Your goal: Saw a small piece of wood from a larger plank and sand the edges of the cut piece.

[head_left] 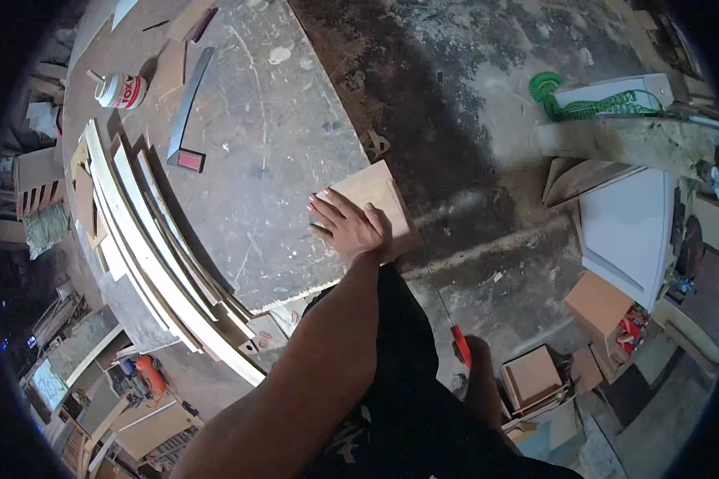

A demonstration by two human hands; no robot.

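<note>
Head view: your left hand (347,227) lies flat, palm down and fingers spread, on one pale wooden board (393,209), gripping nothing. That board sits at the right near corner of the worktable (287,144), its right edge jutting past the tabletop. Your right hand (478,351), low and to the right, is closed around the red handle of one saw (460,345). The saw's thin blade points away from you toward the board's near right corner; you cannot tell from here whether the two touch.

On the table's left side you have one bundle of long wooden strips (153,239), several of them, overlapping too much to count surely. Beyond these lie one flat blue-grey tool with a red end (190,108) and, farther left, one white tub (125,91) with one stick-like handle rising from it. Off to your far right are one green coiled hose (547,86), one large white panel (625,227) and, nearer, one brown box (597,305).
</note>
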